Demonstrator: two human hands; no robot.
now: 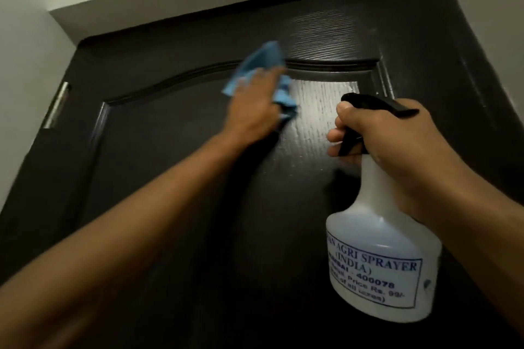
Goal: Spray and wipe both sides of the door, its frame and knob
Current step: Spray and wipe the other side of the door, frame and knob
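Pressing a blue cloth (256, 76) against the dark door (175, 178), the left hand (255, 110) reaches up to the arched moulding (181, 79) at the top of the door's raised panel. The fingers lie spread over the cloth and flat to the wood, with bunched folds of fabric sticking out above the fingertips and to the right of the palm; the hand and cloth are blurred, so whether the thumb curls under the fabric cannot be told. The cloth covers the moulding just left of the panel's centre.

The right hand (380, 136) grips the neck of a white spray bottle (382, 249), with the fingers wrapped around the black trigger head (377, 103) and the index finger lying across the trigger. The bottle hangs upright in front of the door, nearer the camera than the cloth, and its nozzle points toward the panel. Blue printed text on its label reads in part "AGRI SPRAYER (INDIA)".

Between the two hands, a bright patch of the panel shows wood grain and scattered small droplets (309, 139). A second sheen lies on the door above the moulding. A metal hinge (58, 105) sits on the door's left edge, beside the pale wall (25, 65). The dark frame (467, 45) runs along the top and down the right side.
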